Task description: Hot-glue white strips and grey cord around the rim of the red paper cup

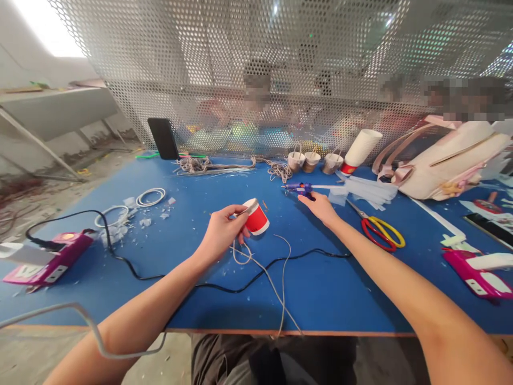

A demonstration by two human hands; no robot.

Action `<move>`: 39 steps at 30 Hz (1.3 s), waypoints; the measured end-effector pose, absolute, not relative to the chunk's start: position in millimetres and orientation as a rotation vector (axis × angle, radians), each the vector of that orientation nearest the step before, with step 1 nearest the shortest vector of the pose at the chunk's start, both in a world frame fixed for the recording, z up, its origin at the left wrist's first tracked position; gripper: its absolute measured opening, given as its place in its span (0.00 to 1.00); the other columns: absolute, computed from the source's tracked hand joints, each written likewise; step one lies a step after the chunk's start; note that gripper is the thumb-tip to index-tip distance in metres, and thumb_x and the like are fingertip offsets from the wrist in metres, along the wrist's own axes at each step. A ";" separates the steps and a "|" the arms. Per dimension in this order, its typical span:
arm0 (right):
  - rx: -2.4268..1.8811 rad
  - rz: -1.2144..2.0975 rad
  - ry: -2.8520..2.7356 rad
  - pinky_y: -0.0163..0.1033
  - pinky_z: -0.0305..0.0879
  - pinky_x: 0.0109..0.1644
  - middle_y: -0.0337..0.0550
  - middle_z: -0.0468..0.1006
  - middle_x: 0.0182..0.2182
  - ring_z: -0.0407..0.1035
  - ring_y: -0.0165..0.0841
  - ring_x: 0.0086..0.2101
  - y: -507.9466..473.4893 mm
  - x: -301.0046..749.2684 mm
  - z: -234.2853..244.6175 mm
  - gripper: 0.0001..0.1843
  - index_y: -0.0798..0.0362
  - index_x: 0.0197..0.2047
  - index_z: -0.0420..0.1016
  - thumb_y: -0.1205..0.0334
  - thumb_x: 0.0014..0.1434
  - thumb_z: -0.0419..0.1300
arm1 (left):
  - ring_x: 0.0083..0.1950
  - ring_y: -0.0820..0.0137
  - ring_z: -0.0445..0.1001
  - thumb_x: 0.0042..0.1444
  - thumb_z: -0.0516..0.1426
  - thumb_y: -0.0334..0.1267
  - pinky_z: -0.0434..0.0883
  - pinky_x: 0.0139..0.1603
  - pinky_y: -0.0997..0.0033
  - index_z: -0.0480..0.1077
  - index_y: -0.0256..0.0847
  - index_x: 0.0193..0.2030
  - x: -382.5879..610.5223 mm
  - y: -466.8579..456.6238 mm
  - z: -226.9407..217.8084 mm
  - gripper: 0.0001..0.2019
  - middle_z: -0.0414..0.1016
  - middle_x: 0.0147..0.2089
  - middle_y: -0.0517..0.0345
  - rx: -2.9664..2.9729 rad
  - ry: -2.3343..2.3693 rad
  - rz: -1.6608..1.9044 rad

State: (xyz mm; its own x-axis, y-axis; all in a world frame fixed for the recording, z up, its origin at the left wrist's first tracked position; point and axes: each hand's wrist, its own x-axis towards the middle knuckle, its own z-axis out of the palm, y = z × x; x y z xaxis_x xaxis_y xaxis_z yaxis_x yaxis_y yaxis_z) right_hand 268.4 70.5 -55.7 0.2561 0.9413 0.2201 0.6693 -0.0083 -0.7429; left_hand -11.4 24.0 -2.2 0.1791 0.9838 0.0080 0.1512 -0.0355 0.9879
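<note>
Between the thumb and fingers of my left hand (pixel 228 229) is a small red and white paper cup (pixel 256 218), tilted above the blue table. A thin grey cord (pixel 276 291) trails from near this hand down to the table's front edge. My right hand (pixel 319 207) is closed around the handle of a blue glue gun (pixel 298 188), whose nozzle points left. A pale glue stick (pixel 325 186) sticks out of its back end. To the right of that hand lie scissors (pixel 382 231) with red and yellow handles.
Several cord-wrapped cups (pixel 311 161) and a stack of white cups (pixel 364 148) stand along the mesh screen (pixel 224 96). Cord bundles (pixel 196 164), a phone (pixel 163 138) and a pink bag (pixel 449 158) are there too. Magenta power strips (pixel 68 259) sit at both sides; a black cable (pixel 236 290) crosses the table.
</note>
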 end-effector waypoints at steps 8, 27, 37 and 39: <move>-1.853 0.369 -1.638 0.36 0.61 0.32 0.44 0.76 0.25 0.68 0.35 0.28 60.4 274.1 -49.5 0.16 0.56 0.29 0.76 0.51 0.53 0.57 | 0.13 0.77 0.63 0.51 0.56 0.35 0.60 0.14 0.81 0.72 0.35 0.37 -10.8 22.7 1.0 0.08 0.69 0.14 0.63 1.418 1.215 0.973; -1.802 0.426 -2.091 0.40 0.59 0.40 0.44 0.75 0.28 0.69 0.38 0.34 -10.0 194.5 -32.3 0.06 0.53 0.24 0.71 0.66 0.50 0.63 | 0.13 0.79 0.60 0.52 0.56 0.36 0.57 0.14 0.82 0.73 0.34 0.40 -11.3 22.3 1.7 0.11 0.69 0.14 0.62 1.450 1.239 0.972; -1.621 0.806 -1.713 0.37 0.64 0.32 0.40 0.74 0.24 0.70 0.31 0.26 -5.6 189.2 -27.2 0.06 0.52 0.23 0.62 0.69 0.49 0.54 | 0.14 0.79 0.61 0.53 0.55 0.35 0.60 0.15 0.81 0.73 0.34 0.38 -10.6 17.7 1.6 0.09 0.69 0.15 0.62 1.456 1.229 0.910; -1.535 0.918 -1.629 0.35 0.64 0.27 0.41 0.75 0.26 0.69 0.28 0.23 -10.1 187.9 -21.2 0.04 0.52 0.26 0.60 0.65 0.52 0.51 | 0.14 0.79 0.62 0.53 0.55 0.35 0.61 0.16 0.80 0.73 0.34 0.37 -10.0 15.6 1.7 0.09 0.70 0.15 0.62 1.469 1.218 0.878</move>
State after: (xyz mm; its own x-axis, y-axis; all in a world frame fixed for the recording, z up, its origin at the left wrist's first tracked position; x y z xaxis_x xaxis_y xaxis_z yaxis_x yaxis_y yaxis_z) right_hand 187.9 -10.1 -21.2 -0.0452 0.9987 0.0236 0.4969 0.0430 -0.8668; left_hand -10.0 15.6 1.7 0.2311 0.9710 -0.0607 0.2496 0.0011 0.9684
